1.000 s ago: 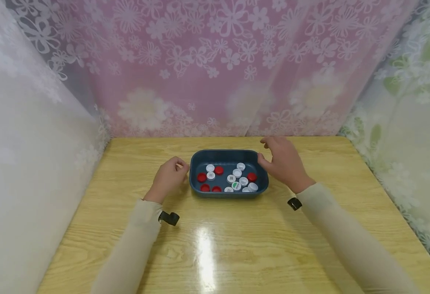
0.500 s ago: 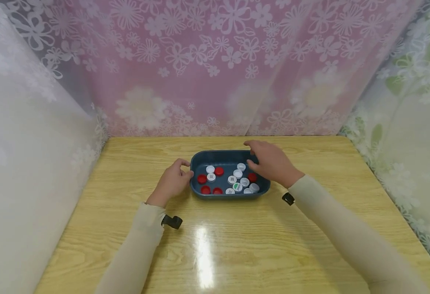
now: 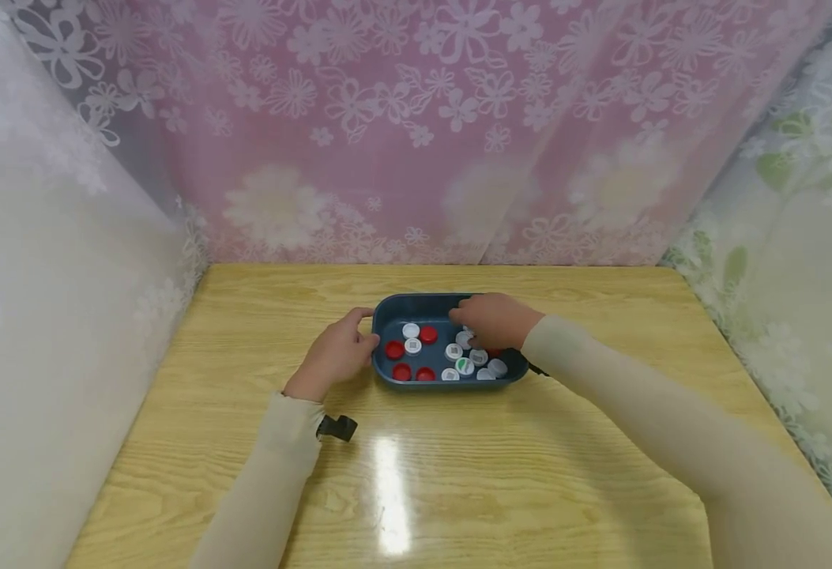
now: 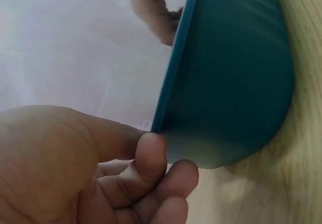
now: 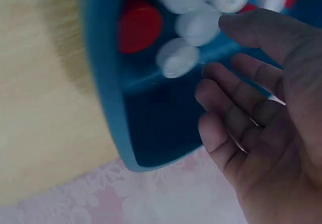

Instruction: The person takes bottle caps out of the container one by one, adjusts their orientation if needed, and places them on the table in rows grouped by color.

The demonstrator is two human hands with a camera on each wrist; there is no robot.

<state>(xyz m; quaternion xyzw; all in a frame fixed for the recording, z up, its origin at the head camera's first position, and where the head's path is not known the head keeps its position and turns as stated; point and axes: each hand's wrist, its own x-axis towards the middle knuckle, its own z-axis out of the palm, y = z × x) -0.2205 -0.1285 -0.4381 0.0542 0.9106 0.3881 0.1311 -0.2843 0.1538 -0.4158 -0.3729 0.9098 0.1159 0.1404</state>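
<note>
A dark blue oval-cornered tray (image 3: 419, 385) sits on the table, holding several white bottle caps (image 3: 412, 346) and several red bottle caps (image 3: 401, 371). One white cap (image 3: 464, 366) has a green mark. At the tray's left end my left hand (image 3: 336, 356) grips the rim, thumb and index fingertip meeting at its edge in the left wrist view. My right hand (image 3: 497, 318) reaches over the tray's right side, covering some caps. In the right wrist view its fingers (image 5: 221, 98) are loosely bent with nothing between them, the thumb near a white cap (image 5: 198, 25).
The wooden table (image 3: 245, 474) ends at the back against a pink floral curtain (image 3: 359, 174). Pale floral sheets hang along the left and right sides. Dark wrist devices (image 3: 337, 427) are strapped over the sleeves.
My right hand has moved left and down from the tray's right rim to over the caps inside. My left hand has spread its finger and thumb and come onto the left rim.
</note>
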